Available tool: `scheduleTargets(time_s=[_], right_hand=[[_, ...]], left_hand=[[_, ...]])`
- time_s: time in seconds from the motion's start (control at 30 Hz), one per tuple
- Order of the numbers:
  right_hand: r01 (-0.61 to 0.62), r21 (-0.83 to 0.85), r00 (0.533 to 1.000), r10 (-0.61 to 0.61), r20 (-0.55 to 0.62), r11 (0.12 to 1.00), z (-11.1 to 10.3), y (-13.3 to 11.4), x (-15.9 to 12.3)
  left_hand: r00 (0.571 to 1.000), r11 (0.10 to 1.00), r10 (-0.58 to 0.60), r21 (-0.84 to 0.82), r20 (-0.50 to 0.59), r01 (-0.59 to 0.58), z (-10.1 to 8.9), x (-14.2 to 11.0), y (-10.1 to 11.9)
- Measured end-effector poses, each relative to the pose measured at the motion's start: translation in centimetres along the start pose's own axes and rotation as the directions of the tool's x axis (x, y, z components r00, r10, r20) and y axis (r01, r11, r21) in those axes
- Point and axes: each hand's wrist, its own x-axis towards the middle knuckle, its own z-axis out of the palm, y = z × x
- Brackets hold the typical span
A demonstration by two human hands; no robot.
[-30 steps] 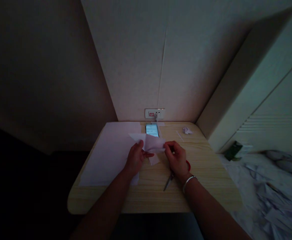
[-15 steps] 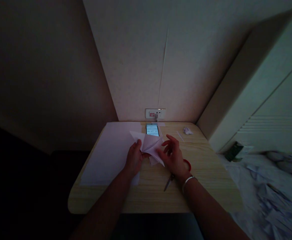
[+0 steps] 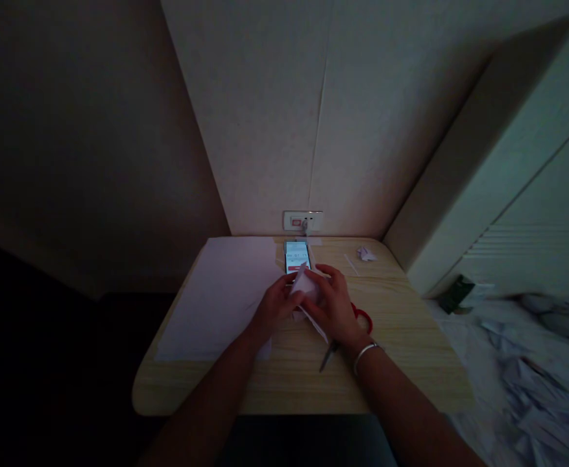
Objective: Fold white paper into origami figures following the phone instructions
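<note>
A folded piece of white paper (image 3: 308, 285) is held between both hands above the middle of the table. My left hand (image 3: 275, 306) pinches its left side, with the thumb on the near face. From the right, my right hand (image 3: 333, 303) grips the same paper, fingers curled over it. Part of the paper is hidden behind the fingers. Under and beside the right wrist lie scissors (image 3: 363, 319) with red handles, their blades pointing toward the near edge. Just beyond the hands lies a phone (image 3: 296, 251) with a lit screen.
Large white sheets (image 3: 216, 292) cover the table's left part. A small crumpled paper piece (image 3: 366, 253) and a thin paper strip (image 3: 351, 264) lie at the back right. The wall socket (image 3: 302, 221) holds a plug. Many papers (image 3: 542, 408) litter the floor at right.
The paper was spread wide with pointed flaps; now it is drawn together into a smaller shape. My right hand has closed onto it, and more of the phone screen shows.
</note>
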Motion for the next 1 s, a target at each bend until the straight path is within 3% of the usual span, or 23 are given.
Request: scheduleTargets(time_s=[0.3, 0.5, 0.6, 0.7, 0.83, 0.93, 1.0], right_hand=[[-0.005, 0.017, 0.998, 0.006, -0.066, 1.0, 0.1, 0.5, 0.0], [-0.097, 0.145, 0.978, 0.121, -0.168, 0.985, -0.1, 0.5, 0.1], [-0.212, 0.29, 0.929, 0.284, -0.235, 0.933, -0.1, 0.6, 0.3], [-0.351, 0.473, 0.827, 0.504, -0.247, 0.808, 0.1, 1.0, 0.5], [-0.394, 0.68, 0.707, 0.677, -0.206, 0.618, 0.2, 1.6, 0.8], [-0.405, 0.755, 0.674, 0.727, -0.134, 0.515, 0.2, 1.7, 1.0], [-0.41, 0.745, 0.69, 0.713, -0.124, 0.526, 0.1, 1.6, 1.0]], left_hand=[[0.994, 0.999, -0.018, -0.028, 0.112, 0.022, 0.1, 0.0, 0.4], [0.992, 0.998, -0.055, -0.023, 0.111, 0.058, 0.2, -0.1, 0.5], [0.995, 0.999, -0.04, -0.013, 0.093, 0.041, 0.4, 0.0, 0.6], [0.997, 0.999, -0.038, -0.024, 0.071, 0.04, 0.5, 0.0, 0.7], [0.998, 0.999, -0.04, -0.021, 0.052, 0.042, 0.3, 0.0, 0.5], [0.998, 0.999, -0.029, -0.02, 0.055, 0.03, 0.1, 0.1, 0.1], [0.997, 0.999, -0.035, -0.025, 0.072, 0.037, 0.0, 0.1, -0.1]])
